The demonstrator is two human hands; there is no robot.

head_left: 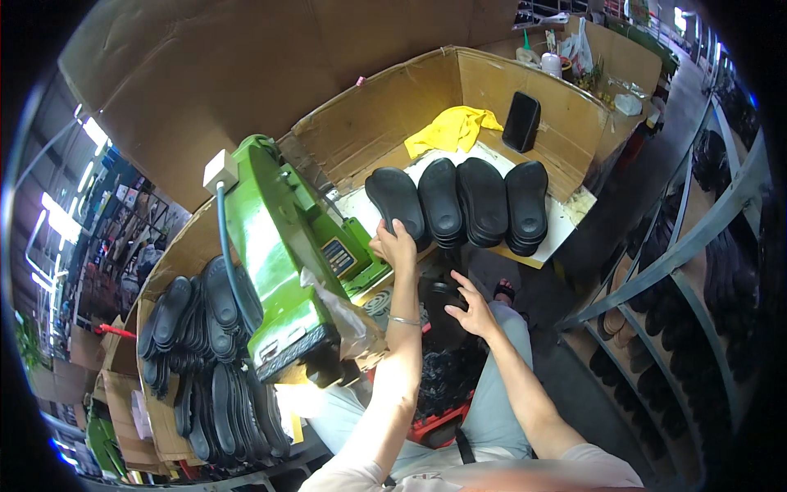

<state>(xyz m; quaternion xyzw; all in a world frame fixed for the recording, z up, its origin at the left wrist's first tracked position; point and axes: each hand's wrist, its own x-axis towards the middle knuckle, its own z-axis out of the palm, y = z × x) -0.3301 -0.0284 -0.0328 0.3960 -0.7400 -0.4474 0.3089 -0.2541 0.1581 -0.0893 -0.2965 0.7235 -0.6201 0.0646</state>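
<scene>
Several stacks of black shoe soles stand in a row on the white tabletop (566, 234). At the near end of the leftmost stack (395, 197), my left hand (397, 248) has its fingers closed on the edge of a shoe sole. My right hand (474, 310) is apart from the stacks, above my lap, its fingers spread with nothing in them. Beside it is a dark, rounded piece (443, 316), partly in shadow; I cannot tell exactly what it is. To the left of my left arm stands a green sewing-type machine (279, 238).
Cardboard walls (385, 102) surround the tabletop. A yellow cloth (455, 131) and a black upright pad (521, 121) lie at the back. More black soles (221, 361) fill a carton on the left. A red crate (438, 428) sits between my legs; metal racks (680, 246) stand right.
</scene>
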